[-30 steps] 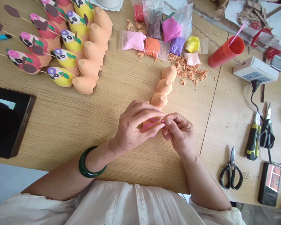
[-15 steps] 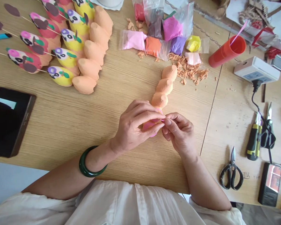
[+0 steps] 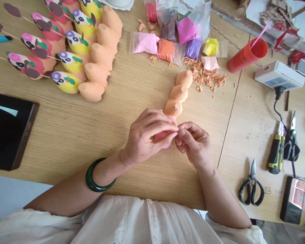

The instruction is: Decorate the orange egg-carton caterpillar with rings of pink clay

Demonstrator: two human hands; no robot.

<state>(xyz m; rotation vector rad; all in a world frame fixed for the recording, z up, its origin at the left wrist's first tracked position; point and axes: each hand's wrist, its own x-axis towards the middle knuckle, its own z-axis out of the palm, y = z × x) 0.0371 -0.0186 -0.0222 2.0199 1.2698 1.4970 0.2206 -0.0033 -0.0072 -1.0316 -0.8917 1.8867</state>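
**Both hands pinch pink clay at the near end of the orange cones.**

We see the left hand [image 3: 147,135] with fingers together, clamped over the pink clay [image 3: 161,136], and the right hand [image 3: 194,144] with fingertips closed on its edge. The clay sits against the nearest of the orange cones [image 3: 179,91], mid-table on the wooden table [image 3: 66,135], with bagged clay [image 3: 166,51] beyond.

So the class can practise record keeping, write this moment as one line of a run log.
left hand: holds pink clay | right hand: fingertips pinch its edge | beside: peach clay form
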